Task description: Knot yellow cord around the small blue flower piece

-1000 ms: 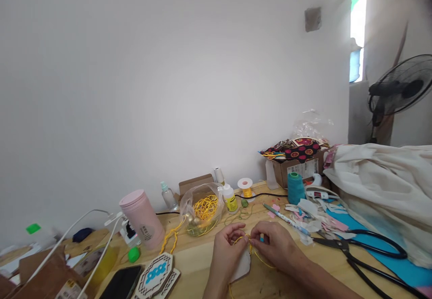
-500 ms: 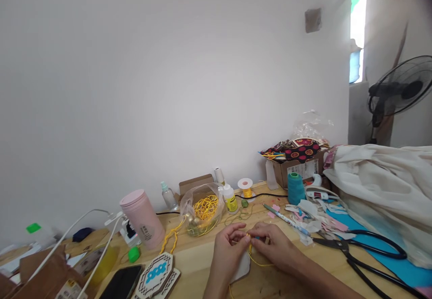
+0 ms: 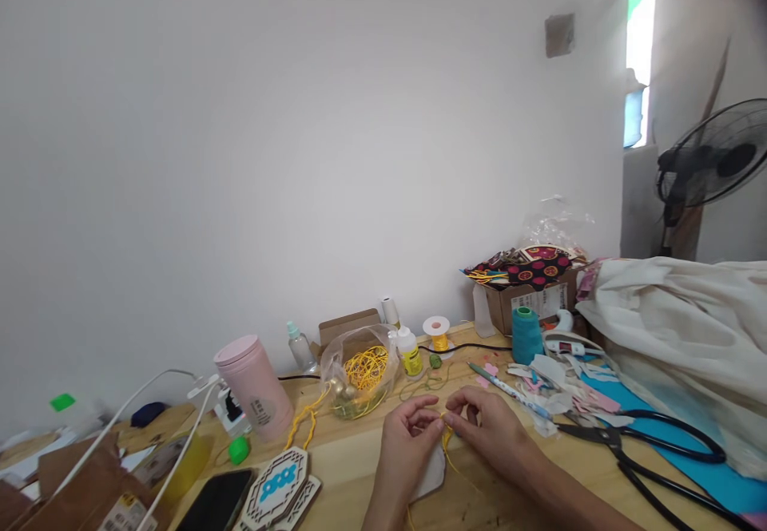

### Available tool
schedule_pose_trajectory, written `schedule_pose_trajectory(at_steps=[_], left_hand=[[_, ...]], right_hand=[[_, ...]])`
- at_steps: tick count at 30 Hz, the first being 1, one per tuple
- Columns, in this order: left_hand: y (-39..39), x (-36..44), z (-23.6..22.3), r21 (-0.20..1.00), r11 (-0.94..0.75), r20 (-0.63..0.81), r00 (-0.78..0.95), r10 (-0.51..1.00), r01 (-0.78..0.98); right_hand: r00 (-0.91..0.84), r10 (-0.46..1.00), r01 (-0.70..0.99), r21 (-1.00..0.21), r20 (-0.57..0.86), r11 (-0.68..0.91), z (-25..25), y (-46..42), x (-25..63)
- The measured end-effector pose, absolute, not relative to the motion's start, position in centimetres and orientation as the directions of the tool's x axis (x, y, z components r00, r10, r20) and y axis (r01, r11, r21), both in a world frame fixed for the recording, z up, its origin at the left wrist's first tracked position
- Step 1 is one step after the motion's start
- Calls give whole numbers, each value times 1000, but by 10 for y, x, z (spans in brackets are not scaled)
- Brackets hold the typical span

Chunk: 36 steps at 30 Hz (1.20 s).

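Fingertips of my left hand (image 3: pixel 411 443) pinch a yellow cord (image 3: pixel 447 441) low over the table. Close against it on the right, my right hand (image 3: pixel 486 427) is closed on the same cord, thumb and index finger together. Loose cord hangs below the fingers, and another strand comes out under my left wrist. Beneath my left hand lies a pale flat piece (image 3: pixel 432 473) with rounded corners, partly covered by the hand. Any knot between the fingertips is too small to make out.
Black-handled scissors (image 3: pixel 611 437), paper scraps and a pen (image 3: pixel 509 391) lie to the right. Behind my hands stand a glue bottle (image 3: pixel 410 353), a spool (image 3: pixel 437 333) and a bag of yellow cord (image 3: pixel 367 367). Leftward are a pink tumbler (image 3: pixel 255 387), octagonal panels (image 3: pixel 276 487) and a phone (image 3: pixel 216 501).
My right hand has shifted and turned slightly, its fingers lifting a little. The loose cord below now hangs downward to the right instead of running under the right hand.
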<state>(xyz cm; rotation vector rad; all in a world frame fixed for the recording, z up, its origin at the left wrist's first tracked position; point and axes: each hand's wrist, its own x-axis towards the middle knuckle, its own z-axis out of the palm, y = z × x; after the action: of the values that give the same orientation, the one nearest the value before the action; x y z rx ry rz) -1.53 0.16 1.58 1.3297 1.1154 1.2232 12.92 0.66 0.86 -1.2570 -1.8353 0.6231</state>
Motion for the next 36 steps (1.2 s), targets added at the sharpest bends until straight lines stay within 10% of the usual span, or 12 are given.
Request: schedule_pose_trajectory(at_steps=[36], left_hand=[[0,-14,11,994,-110,105,124,987,28]], right_hand=[[-249,878,569,-672,409,474,17,1,127]])
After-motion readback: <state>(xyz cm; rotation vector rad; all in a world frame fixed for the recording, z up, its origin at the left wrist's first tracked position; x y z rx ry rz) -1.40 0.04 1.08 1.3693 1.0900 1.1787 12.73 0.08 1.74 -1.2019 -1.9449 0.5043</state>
